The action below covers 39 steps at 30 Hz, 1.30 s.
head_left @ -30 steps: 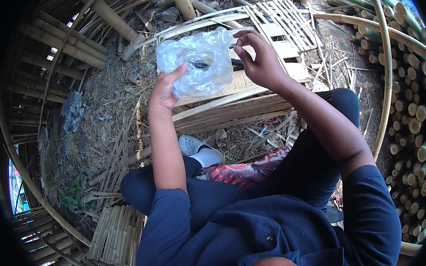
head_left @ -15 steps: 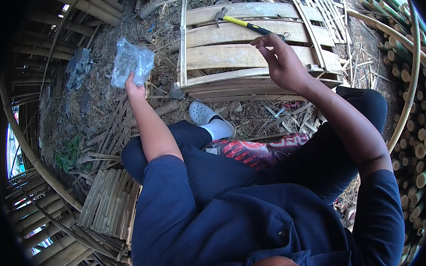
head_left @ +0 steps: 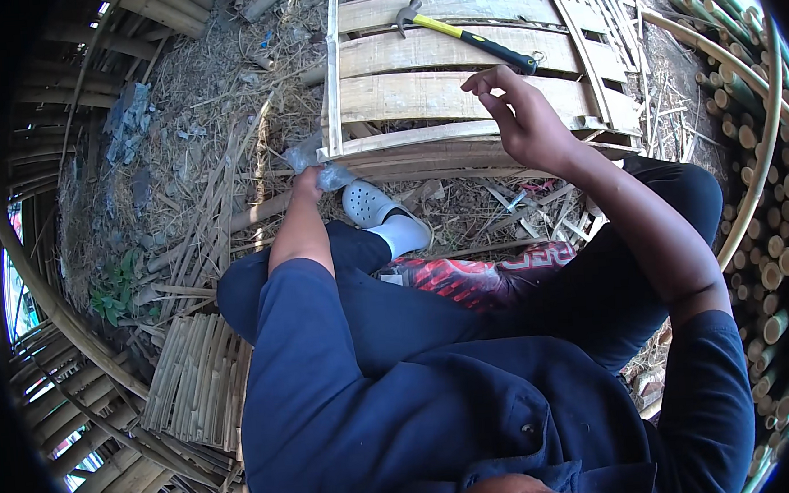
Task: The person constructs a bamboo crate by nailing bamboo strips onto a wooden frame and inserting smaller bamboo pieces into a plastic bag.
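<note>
My left hand (head_left: 307, 183) is closed on a clear plastic bag (head_left: 334, 178), low beside the near left corner of a wooden slatted crate (head_left: 421, 93). Part of the bag is bunched against that corner and partly out of sight. Above the crate's near right part I hold my right hand (head_left: 531, 122) with its fingers curled toward the thumb. Anything pinched in it is too small or hidden to make out. Just beyond that hand, a claw hammer (head_left: 463, 34) with a yellow and black handle lies across the slats, its head to the left.
My foot in a pale clog (head_left: 367, 203) rests close to the crate's near side. A red and black printed bundle (head_left: 469, 283) lies between my legs. Bamboo poles (head_left: 774, 250) are stacked at the right, and a bundle of split strips (head_left: 195, 376) sits at my left.
My left hand has come down and to the right with the plastic bag, from over the littered ground to the crate's corner. My right hand has hardly moved.
</note>
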Available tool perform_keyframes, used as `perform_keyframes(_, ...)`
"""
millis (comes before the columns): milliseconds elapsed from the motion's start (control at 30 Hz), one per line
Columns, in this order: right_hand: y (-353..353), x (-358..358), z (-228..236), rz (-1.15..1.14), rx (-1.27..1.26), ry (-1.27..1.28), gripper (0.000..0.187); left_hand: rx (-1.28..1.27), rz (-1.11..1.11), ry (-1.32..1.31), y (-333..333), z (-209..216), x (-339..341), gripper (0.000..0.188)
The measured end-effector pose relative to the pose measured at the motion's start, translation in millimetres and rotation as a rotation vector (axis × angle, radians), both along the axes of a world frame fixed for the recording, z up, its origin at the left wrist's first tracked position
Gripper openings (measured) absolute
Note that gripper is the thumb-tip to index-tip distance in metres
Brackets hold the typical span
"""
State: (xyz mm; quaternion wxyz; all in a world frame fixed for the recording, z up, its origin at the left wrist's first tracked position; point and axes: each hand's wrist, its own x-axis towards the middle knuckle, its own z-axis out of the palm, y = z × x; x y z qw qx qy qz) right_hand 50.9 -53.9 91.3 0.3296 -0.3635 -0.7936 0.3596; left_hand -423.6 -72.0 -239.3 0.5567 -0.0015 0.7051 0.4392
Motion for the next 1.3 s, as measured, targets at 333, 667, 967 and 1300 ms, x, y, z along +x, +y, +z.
perform_keyframes(333,-2,-24,12,0.075,0.052,0.007,0.006,-0.076,0.26,0.231,-33,46,-45,0.066)
perform_keyframes(667,7,-2,23,0.072,-0.564,0.174,0.022,0.641,1.056,0.522,49,236,7,0.051)
perform_keyframes(967,9,16,46,0.033,-0.651,0.306,0.017,1.331,-0.763,0.655,37,423,196,0.022)
perform_keyframes(1300,19,29,43,-0.065,-0.74,0.525,0.028,1.139,-1.156,0.949,22,406,282,0.019)
